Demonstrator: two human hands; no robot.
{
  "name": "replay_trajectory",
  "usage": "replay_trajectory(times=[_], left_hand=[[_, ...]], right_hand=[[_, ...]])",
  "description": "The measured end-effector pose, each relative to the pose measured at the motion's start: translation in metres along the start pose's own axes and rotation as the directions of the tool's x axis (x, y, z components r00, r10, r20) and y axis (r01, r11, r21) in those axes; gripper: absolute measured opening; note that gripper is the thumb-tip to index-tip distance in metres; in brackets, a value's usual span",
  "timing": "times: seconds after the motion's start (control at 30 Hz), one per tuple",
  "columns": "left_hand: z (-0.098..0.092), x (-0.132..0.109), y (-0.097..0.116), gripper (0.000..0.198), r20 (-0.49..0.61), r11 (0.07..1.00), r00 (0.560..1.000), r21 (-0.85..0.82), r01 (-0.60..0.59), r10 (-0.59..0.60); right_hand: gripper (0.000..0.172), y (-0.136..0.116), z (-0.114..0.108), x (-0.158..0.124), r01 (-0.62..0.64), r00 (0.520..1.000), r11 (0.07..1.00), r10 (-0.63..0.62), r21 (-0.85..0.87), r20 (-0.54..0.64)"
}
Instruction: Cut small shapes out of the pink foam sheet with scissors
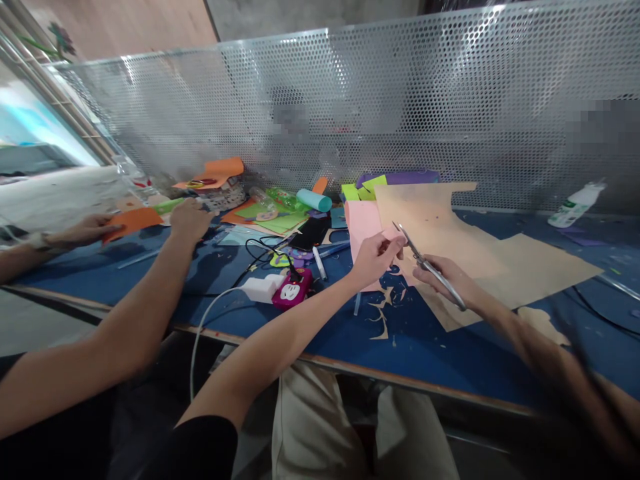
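Observation:
My left hand (374, 257) pinches a small pink paper piece (393, 235) above the blue table (310, 320). My right hand (445, 277) grips a pair of metal scissors (417, 257), their blades pointing up and left at the pink piece. Under both hands lie a pink sheet (361, 227) and a large tan sheet (480, 260). Tan paper scraps (383, 313) lie on the table just below my left hand.
A co-worker's arms reach in from the left; those hands hold an orange paper (131, 221). A pink power strip (293, 290) with a white charger (263, 288), a black phone (311, 233), coloured papers, a teal roll (314, 199) and a bottle (575, 205) lie about. A perforated metal screen (400, 100) backs the table.

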State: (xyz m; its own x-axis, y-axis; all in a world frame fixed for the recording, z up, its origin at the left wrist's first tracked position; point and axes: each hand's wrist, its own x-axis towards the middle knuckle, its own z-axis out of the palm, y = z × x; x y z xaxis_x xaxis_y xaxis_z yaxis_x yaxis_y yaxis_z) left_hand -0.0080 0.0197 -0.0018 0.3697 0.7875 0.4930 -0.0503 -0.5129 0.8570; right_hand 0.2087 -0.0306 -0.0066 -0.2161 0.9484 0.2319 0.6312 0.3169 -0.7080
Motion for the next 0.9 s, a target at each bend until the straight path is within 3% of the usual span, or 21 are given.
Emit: replay_trajectory(times=[0.4,0.9], left_hand=[[0.0024,-0.0013,0.0030,0.056,-0.024,0.999,1.000,-0.038,-0.009,0.008],[0.0077,-0.0038,0.0039,0.047,-0.123,0.995,0.989,0.065,-0.073,0.081]], right_hand=[[0.040,-0.0006,-0.0028,-0.0015,0.059,0.989,0.983,-0.081,0.171,0.125],[0.032,-0.0054,0.0012,-0.0044,0.116,0.993,0.993,-0.116,0.021,0.002]])
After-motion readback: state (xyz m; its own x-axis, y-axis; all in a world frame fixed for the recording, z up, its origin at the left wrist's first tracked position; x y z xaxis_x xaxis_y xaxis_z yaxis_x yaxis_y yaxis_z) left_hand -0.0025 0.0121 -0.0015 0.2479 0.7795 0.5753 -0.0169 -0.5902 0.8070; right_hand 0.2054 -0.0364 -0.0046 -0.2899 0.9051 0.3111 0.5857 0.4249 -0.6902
